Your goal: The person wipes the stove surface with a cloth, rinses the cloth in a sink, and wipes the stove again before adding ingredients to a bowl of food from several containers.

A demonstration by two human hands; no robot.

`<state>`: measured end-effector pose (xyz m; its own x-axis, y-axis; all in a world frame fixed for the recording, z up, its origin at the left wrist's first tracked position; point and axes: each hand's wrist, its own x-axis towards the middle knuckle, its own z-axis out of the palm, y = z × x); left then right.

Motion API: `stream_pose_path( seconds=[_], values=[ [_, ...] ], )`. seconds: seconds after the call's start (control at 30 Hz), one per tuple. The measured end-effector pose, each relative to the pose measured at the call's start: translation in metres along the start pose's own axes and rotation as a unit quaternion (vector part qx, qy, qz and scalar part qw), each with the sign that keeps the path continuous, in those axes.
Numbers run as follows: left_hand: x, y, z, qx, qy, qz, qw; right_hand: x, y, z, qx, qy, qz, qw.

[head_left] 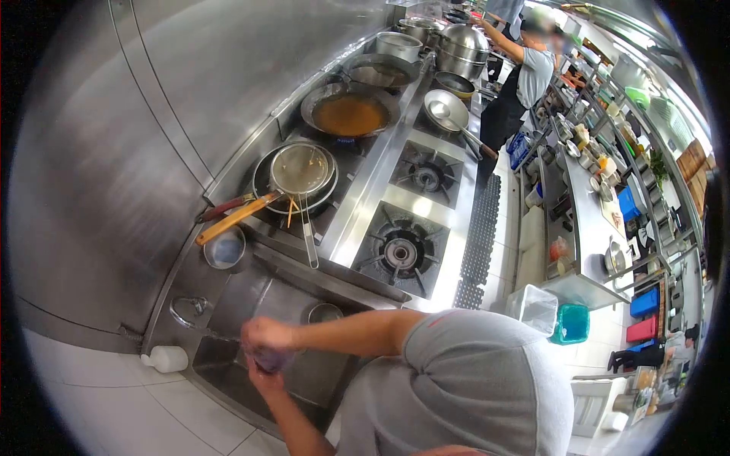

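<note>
Purplish bundle [271, 359] between both hands, above the near-left sink [323, 386].
The right hand [268, 334] had its fingers curled closed on it; the left [265, 378] supported the other side — finger bend impossible to tell. Holding it low, right of the tap [190, 308] — and evenly with 2 hands — probably kept drips inside.

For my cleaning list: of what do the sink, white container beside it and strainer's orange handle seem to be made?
Sink: probably dull stainless steel, from its grey sheen. White container: likely matte plastic; it looks opaque, moulded. Orange handle: perhaps smooth wood, by its colour; grain unclear.
</note>
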<state>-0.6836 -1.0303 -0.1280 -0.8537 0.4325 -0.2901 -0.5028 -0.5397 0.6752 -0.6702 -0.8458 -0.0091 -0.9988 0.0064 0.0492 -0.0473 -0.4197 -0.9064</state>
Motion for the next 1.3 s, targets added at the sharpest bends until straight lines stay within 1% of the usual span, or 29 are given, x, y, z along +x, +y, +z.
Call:
stream_pose_path(
  seconds=[0.03, 0.07, 0.1, 0.17, 0.2, 0.27, 0.3, 0.33, 0.37, 0.4, 0.43, 0.53, 0.6, 0.63, 0.73, 0.8, 0.83, 0.87, 0.93, 0.97, 1.03, 1.07, 1.1, 1.13, 1.17, 1.2, 1.23, 1.27, 1.3],
  values=[
    [0.014, -0.016, -0.018, -0.057, 0.019, -0.025, 0.998, -0.008, 0.034, 0.018, -0.202, -0.010, -0.096, 0.975],
    [0.017, -0.022, -0.021, -0.056, 0.020, -0.027, 0.998, -0.015, 0.057, 0.029, -0.394, -0.018, -0.186, 0.900],
    [0.020, -0.027, -0.020, -0.051, -0.005, -0.051, 0.997, -0.021, 0.047, 0.031, -0.393, -0.016, -0.187, 0.900],
    [0.023, -0.034, -0.019, -0.041, -0.050, -0.097, 0.993, -0.036, 0.026, 0.032, -0.473, -0.055, -0.233, 0.848],
    [0.024, -0.036, -0.020, -0.035, -0.071, -0.121, 0.989, -0.027, 0.027, 0.021, -0.470, -0.054, -0.232, 0.850],
    [0.031, -0.047, -0.027, -0.028, -0.090, -0.151, 0.984, -0.006, 0.030, -0.014, -0.507, 0.082, -0.133, 0.848],
    [0.037, -0.053, -0.035, 0.225, -0.140, -0.059, 0.962, -0.003, 0.033, -0.021, -0.540, 0.068, -0.140, 0.827],
    [0.039, -0.058, -0.044, 0.460, -0.182, 0.037, 0.868, -0.008, 0.039, -0.016, -0.538, 0.069, -0.135, 0.829],
    [0.033, -0.054, -0.037, 0.377, -0.180, -0.024, 0.908, -0.015, 0.044, -0.006, -0.536, 0.053, -0.138, 0.831],
    [0.026, -0.046, -0.023, 0.070, -0.124, -0.169, 0.975, -0.021, 0.047, 0.005, -0.535, 0.037, -0.143, 0.832],
    [0.022, -0.039, -0.016, -0.007, -0.099, -0.210, 0.973, -0.025, 0.049, 0.016, -0.534, 0.021, -0.150, 0.832],
    [0.013, -0.025, 0.003, -0.019, -0.060, -0.225, 0.972, -0.018, 0.054, 0.015, -0.529, -0.010, -0.164, 0.833],
    [0.009, -0.020, 0.012, -0.003, -0.027, -0.217, 0.976, 0.003, 0.055, -0.014, -0.518, 0.099, -0.119, 0.841],
    [0.008, -0.017, 0.016, 0.007, -0.008, -0.210, 0.978, 0.001, 0.062, -0.004, -0.515, 0.099, -0.117, 0.843],
    [0.005, -0.009, 0.033, -0.029, -0.012, -0.241, 0.970, -0.018, 0.071, 0.028, -0.550, 0.067, -0.172, 0.814],
    [0.002, -0.004, 0.051, -0.035, -0.001, -0.249, 0.968, -0.027, 0.056, 0.032, -0.508, -0.049, -0.203, 0.836],
    [-0.001, -0.001, 0.059, -0.033, 0.010, -0.249, 0.968, -0.023, 0.046, 0.023, -0.537, -0.034, -0.114, 0.835],
    [-0.005, 0.001, 0.068, -0.030, 0.024, -0.249, 0.968, -0.019, 0.033, 0.008, -0.536, -0.030, -0.113, 0.836],
    [-0.014, 0.014, 0.080, -0.019, 0.037, -0.238, 0.970, -0.010, 0.011, -0.022, -0.473, 0.074, -0.043, 0.877],
    [-0.022, 0.027, 0.085, -0.018, 0.038, -0.239, 0.970, -0.011, 0.011, -0.029, -0.471, 0.075, -0.042, 0.878],
    [-0.036, 0.062, 0.099, 0.073, 0.053, -0.177, 0.980, -0.013, 0.019, -0.046, -0.419, -0.132, 0.020, 0.898],
    [-0.034, 0.074, 0.103, 0.118, 0.057, -0.141, 0.981, -0.008, 0.014, -0.049, -0.423, -0.132, 0.017, 0.896],
    [-0.033, 0.083, 0.094, 0.118, 0.054, -0.138, 0.982, -0.001, 0.013, -0.051, -0.425, -0.224, 0.065, 0.875],
    [-0.036, 0.094, 0.076, 0.361, -0.032, -0.090, 0.928, 0.004, 0.013, -0.051, -0.421, -0.313, 0.113, 0.844],
    [-0.040, 0.100, 0.066, 0.577, -0.116, -0.036, 0.808, 0.004, 0.004, -0.051, -0.423, -0.312, 0.112, 0.844],
    [-0.046, 0.103, 0.068, 0.576, -0.118, -0.035, 0.808, 0.002, -0.013, -0.052, -0.346, -0.301, 0.038, 0.888],
    [-0.053, 0.106, 0.073, 0.608, -0.114, -0.041, 0.785, 0.000, -0.029, -0.054, -0.264, -0.285, -0.036, 0.921],
    [-0.060, 0.106, 0.074, 0.639, -0.110, -0.047, 0.760, -0.002, -0.044, -0.055, -0.263, -0.279, -0.034, 0.923],
    [-0.063, 0.099, 0.067, 0.640, -0.114, -0.051, 0.758, -0.002, -0.057, -0.057, -0.208, -0.219, -0.036, 0.952]
  ],
)
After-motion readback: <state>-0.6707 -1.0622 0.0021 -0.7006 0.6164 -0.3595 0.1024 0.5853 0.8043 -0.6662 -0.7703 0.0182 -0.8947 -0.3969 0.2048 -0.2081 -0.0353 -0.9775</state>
